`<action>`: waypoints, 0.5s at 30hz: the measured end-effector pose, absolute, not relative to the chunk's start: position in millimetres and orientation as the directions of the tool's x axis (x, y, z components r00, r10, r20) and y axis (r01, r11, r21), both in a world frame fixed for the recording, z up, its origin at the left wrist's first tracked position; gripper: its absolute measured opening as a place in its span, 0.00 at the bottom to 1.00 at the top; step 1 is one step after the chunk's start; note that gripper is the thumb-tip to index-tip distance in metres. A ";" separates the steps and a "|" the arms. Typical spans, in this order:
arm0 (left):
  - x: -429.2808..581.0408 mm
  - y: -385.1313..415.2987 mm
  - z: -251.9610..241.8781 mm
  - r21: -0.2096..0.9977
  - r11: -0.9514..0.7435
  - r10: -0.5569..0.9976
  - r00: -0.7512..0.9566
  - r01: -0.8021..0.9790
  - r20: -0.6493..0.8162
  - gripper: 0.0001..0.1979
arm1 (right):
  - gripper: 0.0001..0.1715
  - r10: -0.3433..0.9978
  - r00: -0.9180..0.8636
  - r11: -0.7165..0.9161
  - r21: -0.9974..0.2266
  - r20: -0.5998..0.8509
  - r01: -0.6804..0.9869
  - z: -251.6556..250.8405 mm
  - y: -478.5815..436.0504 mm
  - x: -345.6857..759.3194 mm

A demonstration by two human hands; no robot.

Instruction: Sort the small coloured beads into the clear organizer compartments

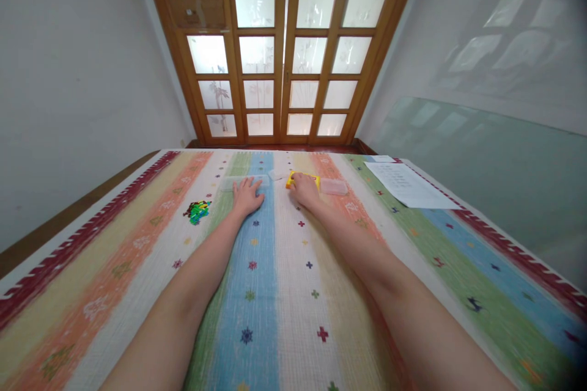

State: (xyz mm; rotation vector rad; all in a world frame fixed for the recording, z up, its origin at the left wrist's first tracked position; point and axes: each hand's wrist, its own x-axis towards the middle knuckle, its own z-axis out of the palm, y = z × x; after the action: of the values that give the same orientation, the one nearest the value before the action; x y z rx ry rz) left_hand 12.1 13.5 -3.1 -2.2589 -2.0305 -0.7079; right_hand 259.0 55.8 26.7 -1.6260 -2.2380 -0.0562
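Note:
Both my arms stretch far forward over a striped, many-coloured cloth (275, 293). My left hand (246, 195) lies flat with fingers spread, its fingertips on a clear plastic box (229, 183). My right hand (303, 188) is closed over a small yellow object (313, 179) that shows at both sides of the fingers. A small clear piece (277, 175) lies between the two hands. Another clear plastic box (334, 186) sits just right of my right hand.
A small green, blue and black bead figure (197, 211) lies left of my left hand. A printed paper sheet (406, 184) rests at the far right of the cloth. Wooden glass-paned doors (284, 55) stand beyond the far edge; white walls close both sides.

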 end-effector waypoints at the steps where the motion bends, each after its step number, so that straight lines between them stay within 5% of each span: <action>1: 11.4 13.4 -3.1 0.279 -0.155 0.934 0.048 0.948 0.354 0.27 | 0.20 0.892 -0.316 0.381 -0.161 0.322 0.910 27.2 58.9 249.3; 5: 7.4 12.0 -2.2 0.302 -0.132 0.916 -0.001 0.944 0.401 0.26 | 0.26 0.827 -0.448 0.497 -0.068 0.339 0.865 27.0 75.0 217.3; 15: 0.0 11.1 -6.5 0.300 -0.046 0.924 -0.074 0.953 0.374 0.27 | 0.24 0.872 -0.368 0.403 -0.046 0.324 0.914 15.2 74.7 201.0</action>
State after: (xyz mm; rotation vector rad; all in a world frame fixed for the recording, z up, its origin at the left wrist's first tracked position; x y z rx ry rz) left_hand 0.0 11.1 -6.5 -2.0977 -2.1292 -0.7583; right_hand 201.0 74.7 15.2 -1.5567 -2.3676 -0.2033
